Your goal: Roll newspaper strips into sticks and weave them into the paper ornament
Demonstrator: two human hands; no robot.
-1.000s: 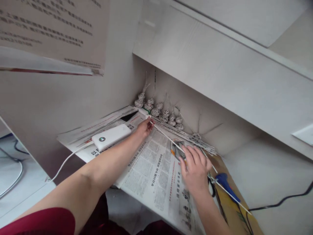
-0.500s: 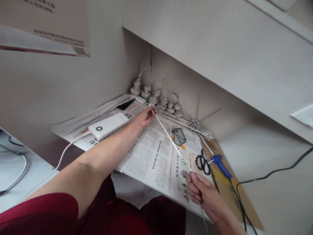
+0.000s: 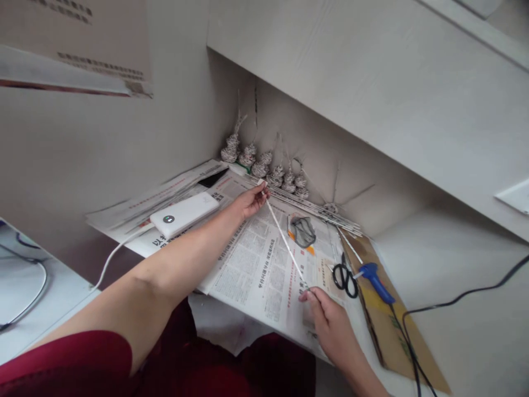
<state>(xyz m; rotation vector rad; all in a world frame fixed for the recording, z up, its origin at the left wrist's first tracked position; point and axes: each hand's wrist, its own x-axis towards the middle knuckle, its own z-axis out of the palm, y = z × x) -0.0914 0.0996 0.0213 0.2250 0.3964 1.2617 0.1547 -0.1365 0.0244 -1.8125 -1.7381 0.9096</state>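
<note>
A thin white rolled-paper stick stretches slantwise between my hands over the newspaper. My left hand pinches its far end, where a small white paper tip shows above the fingers. Lower right, my right hand has its fingers closed on the near end. Just behind my left hand lies a bundle of similar paper sticks. Several woven paper gourd shapes stand along the back wall. Black-handled scissors lie to the right of my right hand.
A blue glue gun with a black cord rests on cardboard at the right. Dark mesh lies mid-table. A white power bank with a cable sits left, beside my forearm. A slanted white panel overhangs the back.
My right hand has moved up and to the left along the stick, turning palm-down. My left hand has shifted slightly right and down, still pinching the far end.
</note>
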